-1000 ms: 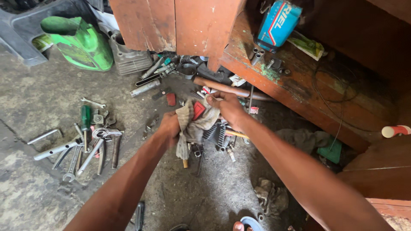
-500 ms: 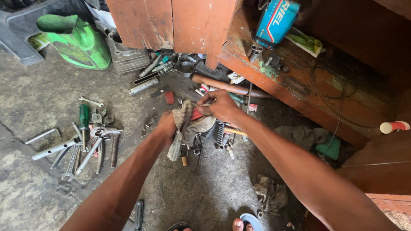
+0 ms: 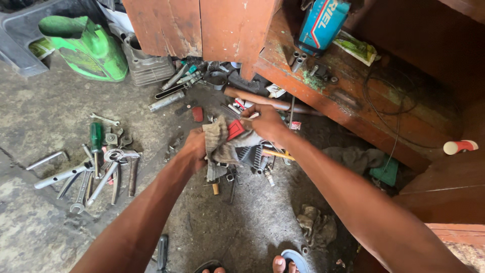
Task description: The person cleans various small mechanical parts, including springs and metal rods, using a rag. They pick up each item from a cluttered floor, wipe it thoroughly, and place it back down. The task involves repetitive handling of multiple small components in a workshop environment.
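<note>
Since half a second ago the red plastic piece (image 3: 235, 129) shows again, poking flat from the dirty grey rag (image 3: 222, 146). Left hand (image 3: 194, 146) fingers clamped on the rag's crumpled edge; right hand (image 3: 265, 124) fingers closed on its top by the red piece. One rag, held above the concrete floor (image 3: 45, 116); several steel wrenches (image 3: 86, 177), one green-handled screwdriver (image 3: 95, 144) lie left.

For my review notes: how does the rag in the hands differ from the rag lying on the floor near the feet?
The held rag is gripped by the left hand and right hand, wrapped about a red part. The floor rag lies crumpled, untouched and darker. Both are grimy cloth.
</note>
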